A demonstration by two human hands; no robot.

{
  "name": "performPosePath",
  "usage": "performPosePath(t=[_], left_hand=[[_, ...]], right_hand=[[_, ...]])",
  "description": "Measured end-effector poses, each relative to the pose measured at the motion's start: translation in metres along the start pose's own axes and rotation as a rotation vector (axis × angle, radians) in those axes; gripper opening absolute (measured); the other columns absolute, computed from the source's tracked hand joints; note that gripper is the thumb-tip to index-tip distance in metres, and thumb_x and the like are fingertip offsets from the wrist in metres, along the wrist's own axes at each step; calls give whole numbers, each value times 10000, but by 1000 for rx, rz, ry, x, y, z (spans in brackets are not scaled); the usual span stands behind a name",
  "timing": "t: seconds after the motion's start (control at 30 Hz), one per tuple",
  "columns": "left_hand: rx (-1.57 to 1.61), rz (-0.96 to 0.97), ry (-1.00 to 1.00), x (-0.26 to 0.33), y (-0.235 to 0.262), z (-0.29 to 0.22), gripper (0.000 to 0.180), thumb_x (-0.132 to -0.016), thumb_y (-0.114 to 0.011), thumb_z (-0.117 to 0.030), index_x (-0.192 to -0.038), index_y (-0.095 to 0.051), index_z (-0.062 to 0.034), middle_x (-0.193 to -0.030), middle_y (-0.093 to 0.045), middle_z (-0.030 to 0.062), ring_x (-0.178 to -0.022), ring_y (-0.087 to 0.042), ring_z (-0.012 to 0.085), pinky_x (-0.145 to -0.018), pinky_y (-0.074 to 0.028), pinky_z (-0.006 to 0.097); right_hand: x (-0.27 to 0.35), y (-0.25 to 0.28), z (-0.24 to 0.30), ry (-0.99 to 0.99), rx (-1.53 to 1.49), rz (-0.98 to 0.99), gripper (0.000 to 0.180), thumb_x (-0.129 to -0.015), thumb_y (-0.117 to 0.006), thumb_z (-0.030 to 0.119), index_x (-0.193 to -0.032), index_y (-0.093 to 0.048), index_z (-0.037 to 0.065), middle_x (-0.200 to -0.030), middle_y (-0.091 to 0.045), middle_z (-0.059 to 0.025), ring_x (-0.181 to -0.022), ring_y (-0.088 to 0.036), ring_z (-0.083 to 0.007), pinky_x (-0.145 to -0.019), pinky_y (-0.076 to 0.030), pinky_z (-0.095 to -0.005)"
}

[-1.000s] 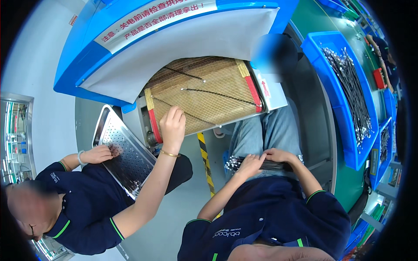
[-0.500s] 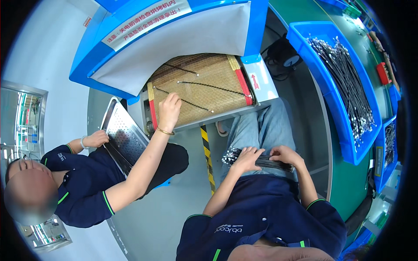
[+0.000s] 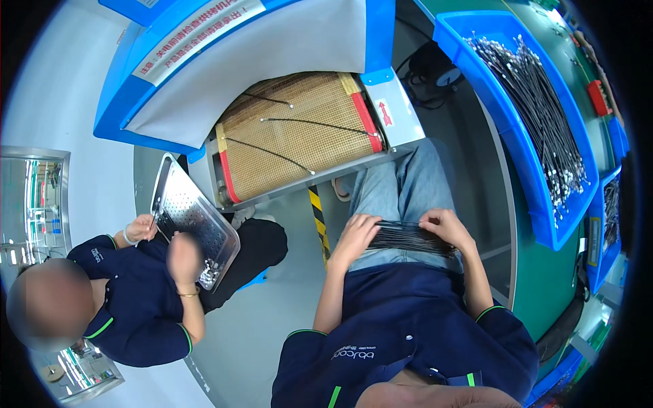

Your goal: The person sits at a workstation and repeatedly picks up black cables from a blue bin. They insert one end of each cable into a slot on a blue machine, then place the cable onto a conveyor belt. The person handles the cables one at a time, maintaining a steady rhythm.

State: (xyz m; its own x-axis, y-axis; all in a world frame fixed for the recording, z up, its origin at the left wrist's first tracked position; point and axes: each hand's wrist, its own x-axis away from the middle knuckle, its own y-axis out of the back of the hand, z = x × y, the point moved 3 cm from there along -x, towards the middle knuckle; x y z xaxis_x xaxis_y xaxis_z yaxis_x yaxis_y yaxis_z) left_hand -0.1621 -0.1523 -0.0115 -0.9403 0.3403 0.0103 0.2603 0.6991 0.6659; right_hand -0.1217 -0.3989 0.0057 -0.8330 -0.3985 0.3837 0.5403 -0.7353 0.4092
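Note:
Across my lap lies a bundle of thin black cables [image 3: 411, 239] with metal ends. My left hand [image 3: 357, 239] rests at the bundle's left end, its thumb and fingertips pinched at the upper edge. At the other end, my right hand [image 3: 447, 230] is closed in a similar pinch. One black cable [image 3: 400, 223] appears to run between both sets of fingertips, just above the rest. The bundle's left end is hidden by my left hand. Ahead, several black cables [image 3: 320, 125] lie spaced apart on the tan mesh conveyor belt [image 3: 272, 173], out of reach of either hand.
A blue machine [image 3: 378, 41] with a white curtain stands over the belt. At left, a seated co-worker [image 3: 136, 306] holds a perforated metal tray [image 3: 204, 214] with cables in it. At right, a large blue bin [image 3: 469, 75] full of cables sits on a green table [image 3: 537, 292].
My hands have moved apart to the bundle's two ends, and the left now pinches at its edge. The co-worker's hand has withdrawn from the belt to the tray. The view has shifted slightly.

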Motion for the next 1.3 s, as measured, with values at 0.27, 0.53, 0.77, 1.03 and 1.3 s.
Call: performPosePath(t=[0.27,0.53,0.77,1.03,1.3], left_hand=[[77,-115,62,9,30,10,156,-871,-583,-112,-985,-653,-31,-862,-611,110,-832,-572,282,-747,-459,369],[192,-47,83,4,26,-2,131,-881,-592,-100,-964,-640,-10,-863,-641,120,-774,-615,274,-694,-485,351],[155,-115,-33,-6,39,-32,116,-835,-648,-87,-909,-636,2,-806,-638,114,-731,-606,278,-666,-483,358],[41,-212,-207,-15,42,-44,110,-787,-691,-79,-856,-647,-7,-766,-636,96,-702,-603,248,-642,-481,346],[89,-221,-159,-14,36,-41,141,-770,-696,-68,-895,-658,-15,-782,-646,93,-712,-614,249,-652,-485,344]], right_hand=[[3,9,30,52,-18,-29,152,-823,-665,147,-873,-668,4,-720,-598,-79,-623,-519,-147,-593,-419,-295],[-8,-10,63,370,136,-4,207,-792,-673,134,-988,-662,69,-898,-642,-102,-803,-631,-298,-717,-497,-381],[-20,-30,79,615,188,-103,100,-779,-684,106,-864,-684,52,-842,-651,-56,-725,-644,-245,-645,-525,-338],[-19,-24,75,681,174,-157,115,-753,-710,106,-857,-706,56,-850,-676,-54,-742,-657,-224,-653,-529,-321],[-18,-28,69,600,44,-171,101,-777,-694,146,-834,-688,63,-818,-680,-67,-742,-651,-237,-668,-522,-336]])
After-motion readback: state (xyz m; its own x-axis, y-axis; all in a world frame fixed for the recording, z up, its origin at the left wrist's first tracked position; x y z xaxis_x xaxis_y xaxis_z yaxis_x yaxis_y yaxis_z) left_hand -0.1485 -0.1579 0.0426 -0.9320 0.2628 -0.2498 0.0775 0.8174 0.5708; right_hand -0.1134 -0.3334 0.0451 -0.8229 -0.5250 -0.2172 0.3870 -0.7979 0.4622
